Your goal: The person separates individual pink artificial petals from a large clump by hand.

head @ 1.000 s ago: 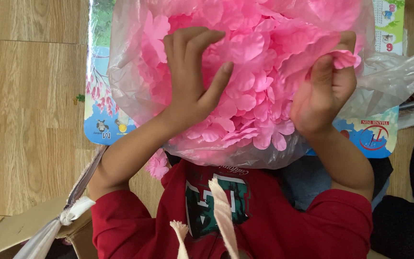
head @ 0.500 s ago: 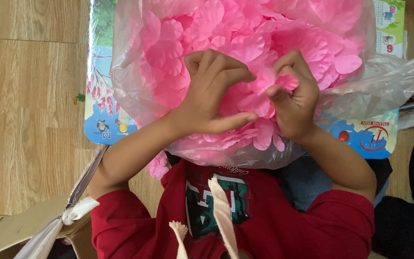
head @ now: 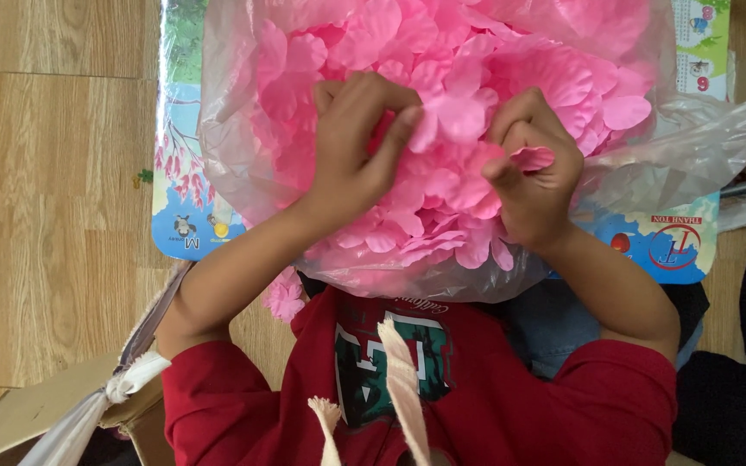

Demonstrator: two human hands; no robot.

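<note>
Fingers of both hands are curled into a heap of pink fabric petals (head: 442, 112), held in a clear plastic bag (head: 701, 147) on the lap. Left hand (head: 357, 142) is pressed among them; right hand (head: 533, 173) pinches one petal (head: 533, 158), lifted apart.

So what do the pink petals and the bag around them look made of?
Pink petals: likely thin synthetic fabric, matte, softly creased, with faint veining. Bag: thin clear plastic film, glossy and crinkled, petals visible through it. Both hands, left hand and right hand, are in the pile.
</note>
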